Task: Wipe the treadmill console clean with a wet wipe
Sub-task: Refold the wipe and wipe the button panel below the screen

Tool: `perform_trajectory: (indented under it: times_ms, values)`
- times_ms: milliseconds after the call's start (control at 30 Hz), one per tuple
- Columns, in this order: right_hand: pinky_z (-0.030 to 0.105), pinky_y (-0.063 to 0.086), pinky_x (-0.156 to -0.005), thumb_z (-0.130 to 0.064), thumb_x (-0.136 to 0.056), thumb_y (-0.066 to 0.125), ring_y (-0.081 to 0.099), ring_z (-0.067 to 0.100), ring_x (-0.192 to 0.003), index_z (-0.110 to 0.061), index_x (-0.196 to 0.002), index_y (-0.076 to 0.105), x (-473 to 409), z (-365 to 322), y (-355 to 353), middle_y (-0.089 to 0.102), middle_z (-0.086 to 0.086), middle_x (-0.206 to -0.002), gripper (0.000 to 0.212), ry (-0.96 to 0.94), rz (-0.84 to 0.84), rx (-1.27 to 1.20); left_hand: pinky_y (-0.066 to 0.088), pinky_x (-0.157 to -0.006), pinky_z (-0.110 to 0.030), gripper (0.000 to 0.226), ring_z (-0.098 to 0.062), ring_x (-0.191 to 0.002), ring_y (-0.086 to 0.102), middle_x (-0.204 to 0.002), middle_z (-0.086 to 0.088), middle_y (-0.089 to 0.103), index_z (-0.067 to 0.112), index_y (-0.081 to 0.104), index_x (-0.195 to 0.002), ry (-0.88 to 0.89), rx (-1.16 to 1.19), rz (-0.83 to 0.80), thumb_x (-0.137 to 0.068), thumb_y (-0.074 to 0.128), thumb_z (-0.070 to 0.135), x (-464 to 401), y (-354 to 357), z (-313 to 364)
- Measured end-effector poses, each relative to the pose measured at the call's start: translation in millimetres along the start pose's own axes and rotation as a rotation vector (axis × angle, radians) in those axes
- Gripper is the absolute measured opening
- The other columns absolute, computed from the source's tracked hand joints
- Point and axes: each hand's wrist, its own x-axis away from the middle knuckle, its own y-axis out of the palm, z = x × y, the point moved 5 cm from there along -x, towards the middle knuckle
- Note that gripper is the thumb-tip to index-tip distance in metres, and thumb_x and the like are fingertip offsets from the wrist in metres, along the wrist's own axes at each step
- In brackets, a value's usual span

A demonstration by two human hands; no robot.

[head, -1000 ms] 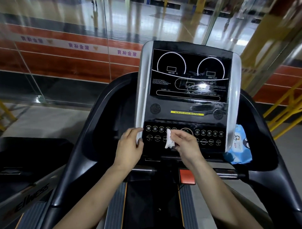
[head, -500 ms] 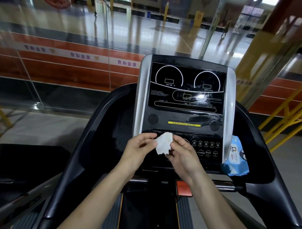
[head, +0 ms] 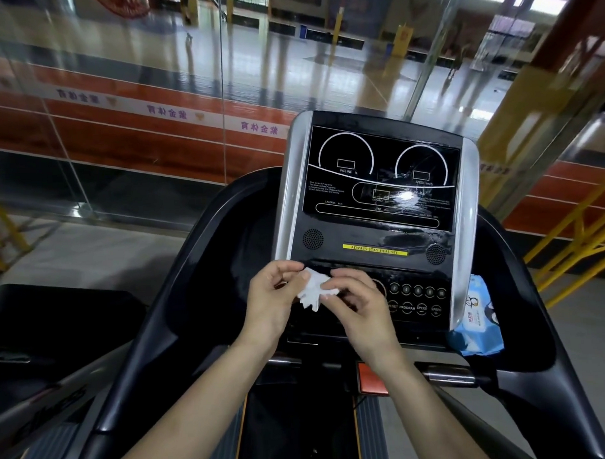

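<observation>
The black treadmill console with silver side rails stands upright ahead of me, its glossy display streaked with wet smears. A crumpled white wet wipe is held in front of the lower button panel, off the surface. My left hand pinches its left side and my right hand pinches its right side. Both hands cover the left half of the button rows.
A blue pack of wet wipes rests in the tray right of the console. An orange safety key sits under the console by a chrome handlebar. Glass wall ahead, yellow railing at right, another treadmill at left.
My right hand lifted the wipe off the buttons. My left hand left the console's silver edge and took hold of the wipe too. The view tilted upward slightly.
</observation>
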Motion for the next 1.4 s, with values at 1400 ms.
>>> perform_trajectory:
  times_ms: [1400]
  values:
    - [0.057, 0.057, -0.087, -0.034, -0.104, 0.061, 0.065, 0.023, -0.084, -0.012, -0.087, 0.064, 9, 30, -12, 0.07, 0.001, -0.086, 0.028, 0.365, 0.054, -0.125, 0.063, -0.085, -0.041, 0.029, -0.027, -0.098, 0.077, -0.108, -0.012, 0.079, 0.009, 0.074, -0.111, -0.355, 0.098, -0.1, -0.098, 0.07, 0.035, 15, 10, -35]
